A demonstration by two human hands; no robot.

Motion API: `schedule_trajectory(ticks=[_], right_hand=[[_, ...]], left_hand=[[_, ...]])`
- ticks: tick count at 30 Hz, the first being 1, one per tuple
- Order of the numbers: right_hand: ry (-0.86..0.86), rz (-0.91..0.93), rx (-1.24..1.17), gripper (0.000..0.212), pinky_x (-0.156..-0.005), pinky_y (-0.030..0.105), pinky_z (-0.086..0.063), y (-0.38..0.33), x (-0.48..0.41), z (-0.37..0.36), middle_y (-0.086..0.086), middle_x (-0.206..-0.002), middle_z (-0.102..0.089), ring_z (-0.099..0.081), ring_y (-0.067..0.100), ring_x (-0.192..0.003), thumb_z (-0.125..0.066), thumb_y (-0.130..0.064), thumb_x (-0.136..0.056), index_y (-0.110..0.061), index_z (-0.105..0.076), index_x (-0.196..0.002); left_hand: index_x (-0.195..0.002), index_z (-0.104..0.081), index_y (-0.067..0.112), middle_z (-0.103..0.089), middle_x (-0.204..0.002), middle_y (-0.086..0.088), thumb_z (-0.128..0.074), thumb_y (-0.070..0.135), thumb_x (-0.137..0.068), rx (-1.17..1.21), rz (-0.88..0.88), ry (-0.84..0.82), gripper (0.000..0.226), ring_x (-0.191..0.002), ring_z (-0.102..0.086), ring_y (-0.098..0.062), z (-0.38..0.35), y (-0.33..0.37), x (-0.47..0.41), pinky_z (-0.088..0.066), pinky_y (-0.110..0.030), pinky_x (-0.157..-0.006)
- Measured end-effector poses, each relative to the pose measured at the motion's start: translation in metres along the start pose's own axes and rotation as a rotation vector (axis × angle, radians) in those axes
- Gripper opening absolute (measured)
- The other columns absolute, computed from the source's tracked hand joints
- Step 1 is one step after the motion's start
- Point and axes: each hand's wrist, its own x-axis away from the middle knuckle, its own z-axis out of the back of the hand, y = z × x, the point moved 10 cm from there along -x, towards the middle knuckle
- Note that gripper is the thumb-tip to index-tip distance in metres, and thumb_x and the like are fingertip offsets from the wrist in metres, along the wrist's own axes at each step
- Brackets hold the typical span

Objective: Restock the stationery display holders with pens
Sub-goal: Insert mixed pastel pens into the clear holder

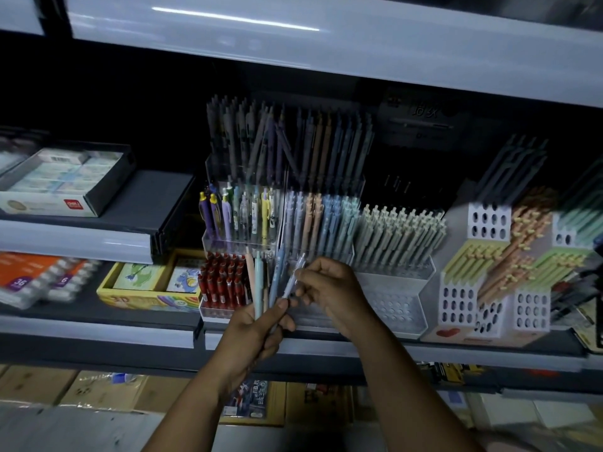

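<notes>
1. The left hand (254, 331) grips a bundle of pastel pens (258, 282) upright, in front of the clear tiered holder (241, 246).
2. The right hand (332, 295) pinches one pale pen (295, 275), just beside the bundle.
3. Red pens (222, 285) stand just left of the bundle, and a white perforated holder (394, 305) sits to the right.

— Anything legible on these shelves?
— At nine o'clock, the white box (42, 206) has a small red logo, seemingly "deli". At eight o'clock, the orange pack (23, 270) shows "36" in a purple circle, and the neighbouring pack (70, 278) shows "6".
— And the yellow box (137, 302)?
— "3D" on its front, around seven o'clock. The characters on the dark sign (421, 120) at one o'clock are too dim to read.
</notes>
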Motion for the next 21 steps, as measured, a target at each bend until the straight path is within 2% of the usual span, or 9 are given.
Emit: schedule_trajectory(ticks=[2,5,7,8,10,12,16,18,21], right_hand=[[-0.029,-0.013,-0.158,0.005,-0.052,0.029,-0.049,0.001,0.002,-0.006,0.018,-0.071,-0.066,-0.058,0.024,-0.057,-0.066,0.003,-0.093,0.004,-0.061,-0.094],[-0.032,-0.022,-0.229,0.025,-0.052,0.027,-0.049,0.005,0.000,-0.009,0.016,-0.075,-0.066,-0.060,0.019,-0.059,-0.070,0.004,-0.090,0.001,-0.066,-0.114],[-0.038,0.014,-0.115,0.009,-0.049,0.024,-0.042,0.002,0.001,-0.010,0.013,-0.066,-0.059,-0.052,0.017,-0.054,-0.071,-0.003,-0.091,-0.002,-0.072,-0.100],[-0.042,0.031,-0.071,0.008,-0.049,0.024,-0.041,0.001,0.001,-0.011,0.013,-0.063,-0.057,-0.049,0.018,-0.053,-0.071,-0.008,-0.093,0.000,-0.072,-0.093],[-0.070,0.032,-0.078,0.027,-0.050,0.025,-0.041,-0.001,0.001,-0.012,0.017,-0.065,-0.055,-0.048,0.021,-0.055,-0.068,-0.013,-0.097,0.013,-0.066,-0.092],[-0.102,0.040,-0.093,0.030,-0.052,0.026,-0.041,-0.005,0.002,-0.012,0.018,-0.067,-0.056,-0.048,0.022,-0.054,-0.063,-0.010,-0.099,0.019,-0.061,-0.095],[-0.039,0.052,0.001,0.019,-0.045,0.025,-0.034,-0.006,0.003,-0.007,0.011,-0.057,-0.052,-0.043,0.018,-0.047,-0.073,-0.014,-0.093,-0.003,-0.063,-0.082],[-0.037,0.042,-0.005,0.021,-0.045,0.025,-0.031,-0.004,0.003,-0.006,0.012,-0.056,-0.048,-0.040,0.019,-0.047,-0.072,-0.020,-0.094,-0.001,-0.066,-0.087],[-0.053,0.046,-0.050,0.019,-0.047,0.027,-0.036,-0.004,0.005,-0.006,0.014,-0.058,-0.049,-0.041,0.022,-0.050,-0.069,-0.017,-0.095,0.001,-0.073,-0.100]], left_hand=[[-0.109,-0.064,-0.009,-0.064,-0.078,-0.017,-0.063,0.028,-0.096,0.008,0.000,-0.010,0.039,-0.044,-0.031,-0.011,-0.002,0.001,0.000,-0.021,-0.020,-0.040],[-0.113,-0.060,-0.018,-0.065,-0.076,-0.017,-0.060,0.023,-0.101,0.016,-0.003,-0.005,0.043,-0.043,-0.032,-0.011,-0.004,0.002,-0.001,-0.022,-0.020,-0.040],[-0.106,-0.059,-0.019,-0.065,-0.072,-0.015,-0.061,0.024,-0.100,0.005,-0.003,-0.008,0.043,-0.042,-0.032,-0.010,-0.006,0.003,-0.001,-0.022,-0.020,-0.040],[-0.103,-0.060,-0.016,-0.064,-0.069,-0.013,-0.061,0.025,-0.100,0.000,-0.004,-0.009,0.041,-0.042,-0.032,-0.010,-0.006,0.003,-0.001,-0.022,-0.019,-0.040],[-0.101,-0.062,-0.012,-0.064,-0.068,-0.012,-0.063,0.028,-0.097,0.011,-0.003,-0.006,0.040,-0.042,-0.032,-0.010,-0.007,0.004,-0.001,-0.022,-0.019,-0.040],[-0.096,-0.062,-0.008,-0.064,-0.066,-0.011,-0.065,0.031,-0.093,0.016,-0.005,-0.002,0.039,-0.041,-0.032,-0.010,-0.006,0.005,0.000,-0.022,-0.020,-0.040],[-0.103,-0.065,-0.010,-0.065,-0.071,-0.014,-0.065,0.031,-0.094,0.022,-0.009,-0.019,0.041,-0.043,-0.032,-0.011,-0.007,0.006,0.000,-0.023,-0.021,-0.040],[-0.100,-0.067,-0.007,-0.064,-0.070,-0.014,-0.065,0.031,-0.094,0.018,-0.014,-0.025,0.039,-0.043,-0.032,-0.011,-0.009,0.007,0.000,-0.022,-0.022,-0.041],[-0.112,-0.064,-0.012,-0.065,-0.076,-0.016,-0.064,0.030,-0.095,0.024,-0.022,-0.023,0.046,-0.044,-0.032,-0.012,-0.008,0.009,0.000,-0.022,-0.021,-0.041]])
